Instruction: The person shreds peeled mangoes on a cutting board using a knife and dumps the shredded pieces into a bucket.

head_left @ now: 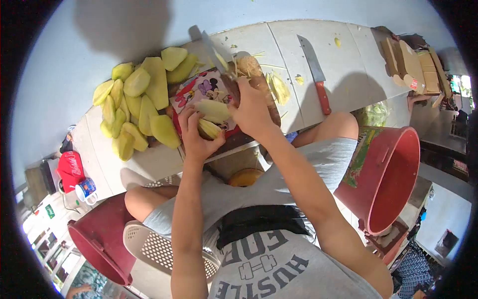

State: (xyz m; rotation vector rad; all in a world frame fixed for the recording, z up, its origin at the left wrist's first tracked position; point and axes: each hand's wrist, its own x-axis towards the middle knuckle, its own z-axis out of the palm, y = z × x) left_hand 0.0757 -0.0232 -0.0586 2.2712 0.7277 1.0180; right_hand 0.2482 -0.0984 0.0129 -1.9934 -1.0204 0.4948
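My left hand [199, 135] is curled around a cut piece of pale green fruit [210, 128], possibly green papaya. Another pale piece [213, 110] lies between my two hands, above a cloth with cartoon figures [204, 88]. My right hand [253, 108] is closed on a knife [215, 54], whose blade points up and away to the left; its handle is hidden in the fingers. Under the cloth is a brown wooden board [266, 97]. Left of the hands, several peeled green pieces [144, 112] are heaped on the tiled counter [291, 55].
A second knife with a red handle [322, 97] lies to the right. Thin shreds [280, 89] sit beside the board. Red buckets [393, 184] stand either side of my legs, with a perforated white basket [149, 244] at left. Cardboard [416, 67] lies far right; a mug [86, 190] far left.
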